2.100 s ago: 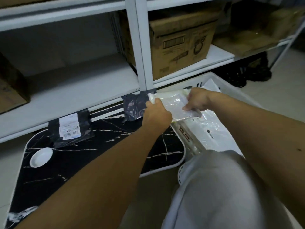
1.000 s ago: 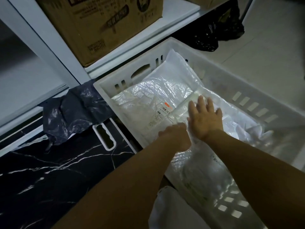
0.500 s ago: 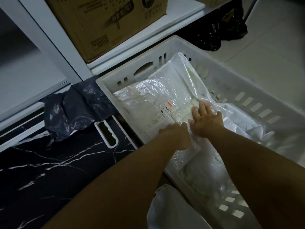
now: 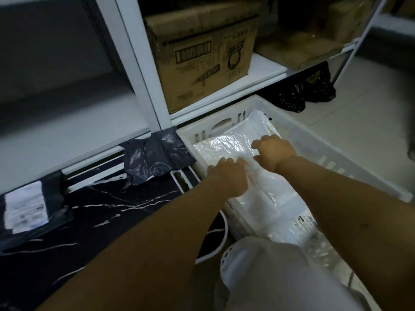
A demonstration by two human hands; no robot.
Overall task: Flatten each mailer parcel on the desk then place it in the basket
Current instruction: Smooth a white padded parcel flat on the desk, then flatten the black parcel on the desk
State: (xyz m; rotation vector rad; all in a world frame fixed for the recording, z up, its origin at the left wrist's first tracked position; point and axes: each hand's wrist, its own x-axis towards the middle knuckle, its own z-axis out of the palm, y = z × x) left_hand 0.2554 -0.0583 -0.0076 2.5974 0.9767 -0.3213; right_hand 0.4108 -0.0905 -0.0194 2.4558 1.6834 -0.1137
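White slotted plastic basket [image 4: 318, 140] on floor beside black marble-pattern desk [image 4: 107, 212]; clear crinkled plastic mailer parcel [image 4: 226, 147] lies inside on the pile. Left hand [image 4: 226, 176] flat on it, fingers extended; right hand [image 4: 272, 151] loosely curled above, gripping nothing

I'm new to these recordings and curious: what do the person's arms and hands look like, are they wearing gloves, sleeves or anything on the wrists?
Both forearms are bare, with no sleeves in view. The left hand and right hand wear no gloves, and no watch, band or ring shows. The light is dim, so small details cannot be made out.
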